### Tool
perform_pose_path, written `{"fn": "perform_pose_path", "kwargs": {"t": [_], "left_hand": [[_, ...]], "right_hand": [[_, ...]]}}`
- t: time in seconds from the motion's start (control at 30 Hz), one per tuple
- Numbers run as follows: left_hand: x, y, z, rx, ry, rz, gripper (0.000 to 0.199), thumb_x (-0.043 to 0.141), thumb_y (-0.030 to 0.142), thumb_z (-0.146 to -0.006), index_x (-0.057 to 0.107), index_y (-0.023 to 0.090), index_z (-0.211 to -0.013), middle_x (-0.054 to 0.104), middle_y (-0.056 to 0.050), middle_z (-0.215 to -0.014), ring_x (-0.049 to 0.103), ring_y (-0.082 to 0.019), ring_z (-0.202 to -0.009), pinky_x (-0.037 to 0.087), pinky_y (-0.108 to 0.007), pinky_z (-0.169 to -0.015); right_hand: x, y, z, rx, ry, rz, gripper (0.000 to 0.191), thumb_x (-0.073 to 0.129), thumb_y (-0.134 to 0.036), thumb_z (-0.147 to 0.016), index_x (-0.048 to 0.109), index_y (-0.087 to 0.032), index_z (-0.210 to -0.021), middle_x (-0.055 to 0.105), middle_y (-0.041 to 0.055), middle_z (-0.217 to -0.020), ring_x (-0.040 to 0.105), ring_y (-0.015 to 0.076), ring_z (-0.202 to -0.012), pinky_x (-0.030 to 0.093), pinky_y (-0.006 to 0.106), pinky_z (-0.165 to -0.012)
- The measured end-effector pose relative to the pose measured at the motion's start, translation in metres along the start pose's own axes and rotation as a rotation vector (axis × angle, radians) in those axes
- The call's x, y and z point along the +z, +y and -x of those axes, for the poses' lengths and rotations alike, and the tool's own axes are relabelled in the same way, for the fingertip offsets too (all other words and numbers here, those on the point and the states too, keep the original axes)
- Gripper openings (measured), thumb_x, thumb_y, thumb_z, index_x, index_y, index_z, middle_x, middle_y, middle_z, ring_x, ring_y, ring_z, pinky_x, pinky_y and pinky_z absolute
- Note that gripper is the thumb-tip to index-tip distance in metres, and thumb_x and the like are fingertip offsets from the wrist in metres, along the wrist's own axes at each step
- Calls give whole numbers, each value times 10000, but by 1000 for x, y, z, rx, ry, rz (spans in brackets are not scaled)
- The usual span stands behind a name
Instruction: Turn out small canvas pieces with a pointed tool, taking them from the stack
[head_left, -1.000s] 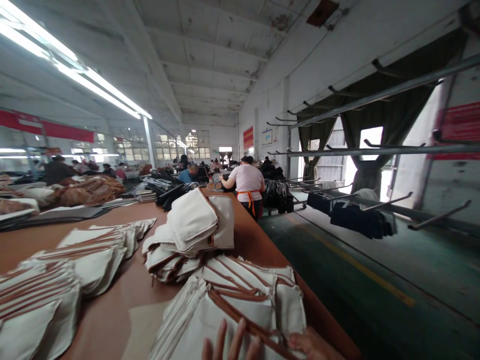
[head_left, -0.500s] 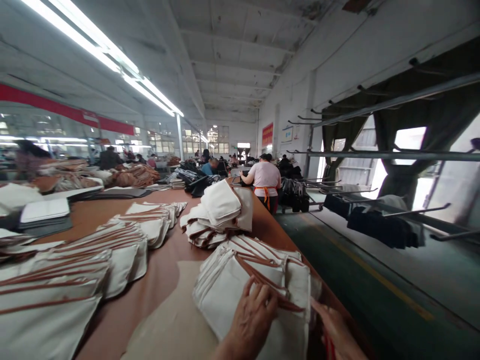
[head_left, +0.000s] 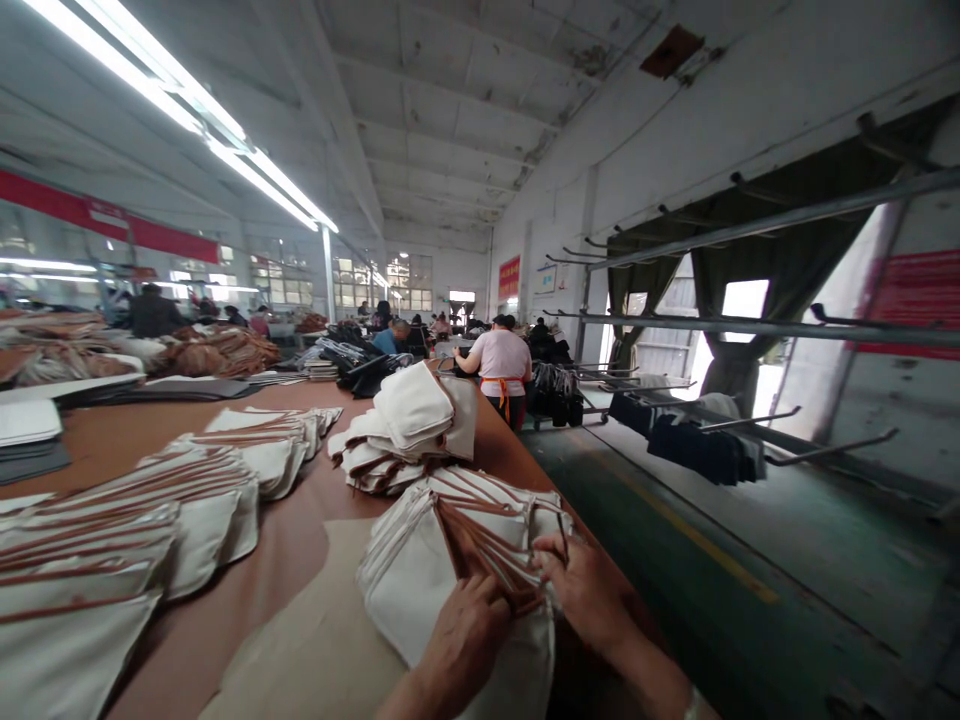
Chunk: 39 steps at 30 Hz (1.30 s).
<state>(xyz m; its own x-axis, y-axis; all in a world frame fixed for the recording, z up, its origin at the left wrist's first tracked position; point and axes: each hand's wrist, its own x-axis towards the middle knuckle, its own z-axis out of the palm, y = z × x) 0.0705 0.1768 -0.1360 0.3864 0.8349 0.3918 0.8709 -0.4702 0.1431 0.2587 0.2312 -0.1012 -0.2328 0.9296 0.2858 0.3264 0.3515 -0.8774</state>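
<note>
I see both hands at the bottom centre of the frame, on a stack of cream fabric pieces (head_left: 420,575) with brown trim that lies near the right edge of the brown table (head_left: 300,530). The left hand (head_left: 465,640) rests on the stack with its fingers curled over a bundle of brown straps (head_left: 480,545); its thumb is hidden, so I cannot tell whether it pinches them. The right hand (head_left: 589,595) meets the same bundle from the right, fingertips pressed together against the strap ends; the contact point is too small to make out clearly. Both forearms are cut off by the lower edge.

Further up the table sits a second heap of cream pieces (head_left: 409,425), and fanned rows of cream pieces (head_left: 187,490) fill the lower left, blurred at the frame edge. A person in a pale shirt with an orange apron tie (head_left: 501,365) stands mid-frame, back turned. Dark garments (head_left: 701,450) hang on a rail at right centre; detail there is indistinct
</note>
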Motion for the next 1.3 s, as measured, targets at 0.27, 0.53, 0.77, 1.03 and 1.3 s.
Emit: {"fn": "perform_pose_path", "kwargs": {"t": [0.27,0.53,0.77,1.03,1.3], "left_hand": [[8,-5,44,-91,9,48,428,560,143,-929,579,372,-1290,673,-3,-1037,608,-176,-915,451,-269,-800],[14,-13,47,-159,38,84,340,553,179,-934,635,356,-1213,689,-3,-919,615,-189,-833,447,-290,-755],[-37,-37,81,-203,96,178,294,428,286,-980,665,231,-816,675,-26,-839,629,-185,-815,492,-244,-715],[-147,-76,125,-492,282,582,374,536,580,-881,707,249,-912,695,-8,-887,637,-218,-863,543,-252,-787],[-153,-54,129,-576,327,873,255,715,494,-792,750,285,-932,741,37,-959,630,-244,-1032,522,-292,-893]], "right_hand": [[60,2,-35,13,-372,206,205,457,-147,-890,660,-140,-924,713,14,-746,661,142,-610,520,266,-615],[61,22,-46,-79,-508,550,212,652,-326,-916,653,-146,-1026,678,45,-979,650,211,-931,519,437,-882],[60,39,-48,-102,-487,623,266,632,-312,-928,613,-161,-1147,660,49,-1025,634,222,-970,511,443,-894],[69,31,-49,-63,-453,657,252,592,-329,-957,614,-152,-1135,650,66,-1080,634,220,-977,522,441,-885],[77,9,-55,-7,-450,766,270,581,-363,-964,624,-151,-1127,655,72,-1090,641,222,-984,538,439,-873]]}}
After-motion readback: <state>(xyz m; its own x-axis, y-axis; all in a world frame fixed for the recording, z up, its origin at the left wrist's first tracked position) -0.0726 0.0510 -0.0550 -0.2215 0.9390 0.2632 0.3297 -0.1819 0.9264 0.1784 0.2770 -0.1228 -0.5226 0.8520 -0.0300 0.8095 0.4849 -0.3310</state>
